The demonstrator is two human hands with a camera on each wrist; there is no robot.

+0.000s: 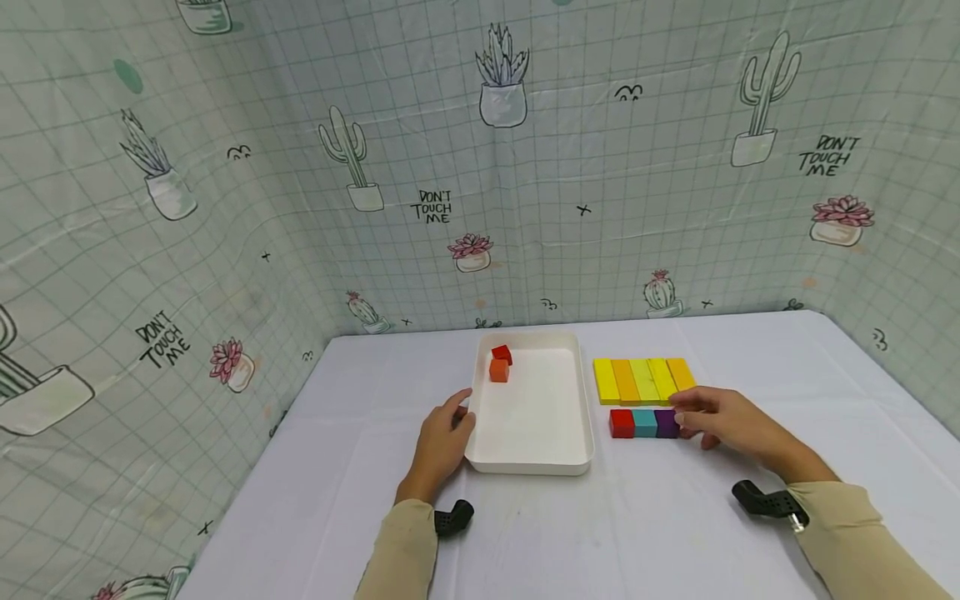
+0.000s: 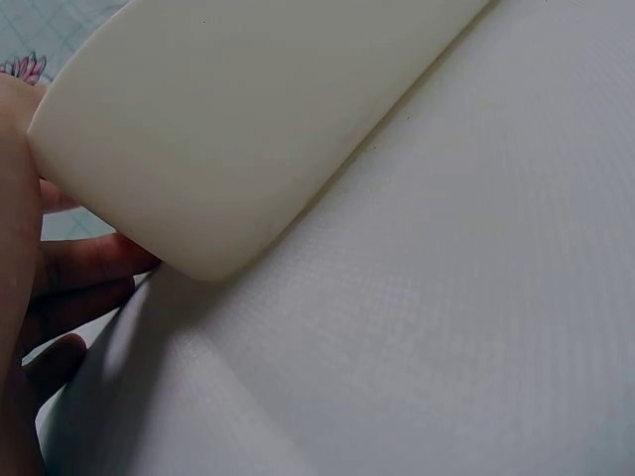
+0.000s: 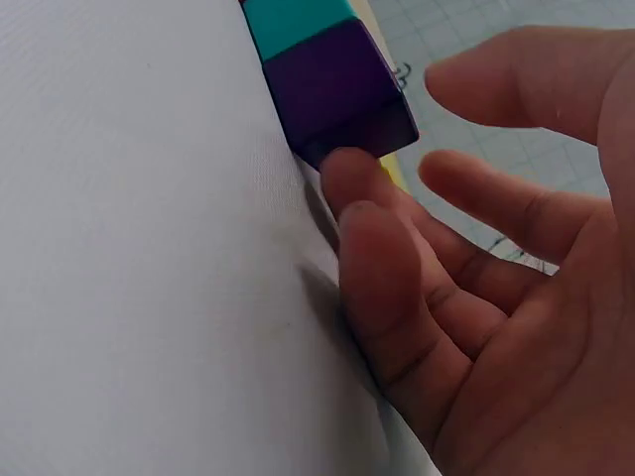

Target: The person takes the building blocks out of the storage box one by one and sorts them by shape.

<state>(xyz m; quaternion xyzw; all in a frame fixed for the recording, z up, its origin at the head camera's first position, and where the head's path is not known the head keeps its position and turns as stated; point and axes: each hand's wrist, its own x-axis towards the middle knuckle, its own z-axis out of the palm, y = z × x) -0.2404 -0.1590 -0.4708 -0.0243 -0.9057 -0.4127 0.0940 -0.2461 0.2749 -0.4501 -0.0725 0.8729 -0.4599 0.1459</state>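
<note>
A white rectangular tray (image 1: 532,469) lies on the table, with a red block (image 1: 502,355) and an orange block (image 1: 498,371) at its upper left inside. My left hand (image 1: 442,446) rests along the tray's left side, thumb and fingers apart at its outer wall. Right of the tray, a red block (image 1: 622,423), a teal block (image 1: 644,423) and a purple block (image 1: 666,423) stand in a row. My right hand (image 1: 731,421) is at the purple end. In the right wrist view its fingers are loosely bent at the purple block (image 3: 332,84), thumb apart and nothing gripped.
Behind the short row lies a row of several yellow and amber blocks (image 1: 637,382), side by side. White cloth (image 1: 540,533) covers the table. A printed curtain (image 1: 570,167) hangs behind and along both sides. Black wrist cameras (image 1: 453,518) sit at both sleeves.
</note>
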